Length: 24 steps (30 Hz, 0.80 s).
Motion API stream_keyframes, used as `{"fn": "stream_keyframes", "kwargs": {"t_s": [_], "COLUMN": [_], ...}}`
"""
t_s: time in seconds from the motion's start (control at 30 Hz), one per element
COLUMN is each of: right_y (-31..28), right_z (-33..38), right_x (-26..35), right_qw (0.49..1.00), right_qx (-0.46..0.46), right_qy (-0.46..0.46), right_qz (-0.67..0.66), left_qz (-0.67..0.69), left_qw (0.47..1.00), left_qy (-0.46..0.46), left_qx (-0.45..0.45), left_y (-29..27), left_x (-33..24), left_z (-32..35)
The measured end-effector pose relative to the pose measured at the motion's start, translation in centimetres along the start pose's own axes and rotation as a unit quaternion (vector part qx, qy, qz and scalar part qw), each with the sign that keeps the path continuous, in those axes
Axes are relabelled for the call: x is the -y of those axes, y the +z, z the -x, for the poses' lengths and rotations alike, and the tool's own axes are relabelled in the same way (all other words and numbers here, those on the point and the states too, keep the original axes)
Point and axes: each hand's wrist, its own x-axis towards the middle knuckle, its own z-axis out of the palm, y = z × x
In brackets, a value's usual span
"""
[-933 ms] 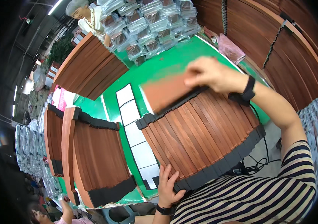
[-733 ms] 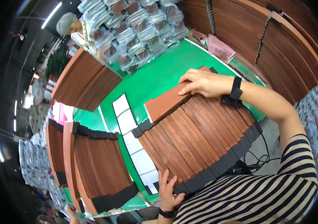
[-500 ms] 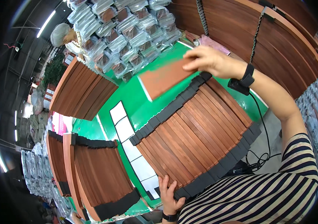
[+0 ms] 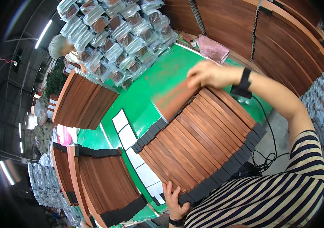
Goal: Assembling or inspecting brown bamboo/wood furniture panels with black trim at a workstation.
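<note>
A row of reddish-brown wooden slats (image 4: pixel 198 140) stands side by side in front of me, with black caps (image 4: pixel 211 180) along the near ends. My right hand (image 4: pixel 209 74) is closed on a flat brown board (image 4: pixel 177 100), blurred by motion, at the row's far side. That board lies across the far ends and hides several of their black caps. At the row's near left corner, my left hand (image 4: pixel 174 199) rests against the outermost slat, fingers spread.
Capped slats (image 4: pixel 110 182) stand in another row to the left, with more boards (image 4: pixel 84 100) behind. White rectangles (image 4: pixel 145 173) run along the green tabletop (image 4: pixel 143 100). Plastic-wrapped bundles (image 4: pixel 120 38) are piled at the back, beside another person (image 4: pixel 59 47). A black cable (image 4: pixel 272 140) hangs at right.
My right hand has brought the brown board nearer and lower, from above the green surface to the far ends of the slats. My left hand stays at the near corner.
</note>
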Motion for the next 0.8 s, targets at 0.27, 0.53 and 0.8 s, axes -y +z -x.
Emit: {"fn": "stream_keyframes", "kwargs": {"t_s": [0.27,0.53,0.8], "right_y": [-0.7,2.0,6.3], "right_z": [-0.5,-1.5,-7.3], "right_x": [1.8,3.7,8.8], "right_qw": [0.997,0.998,0.993], "right_qx": [-0.069,0.026,-0.017], "right_qy": [0.033,0.026,-0.117], "right_qz": [-0.024,-0.054,-0.015], "left_qz": [0.002,0.011,0.021], "left_qw": [1.000,1.000,0.999], "left_qy": [0.001,0.013,0.033], "left_qx": [-0.001,-0.010,0.004], "left_y": [0.1,-0.1,-0.4], "left_x": [0.2,-0.1,0.1], "left_z": [-0.1,-0.5,-0.6]}}
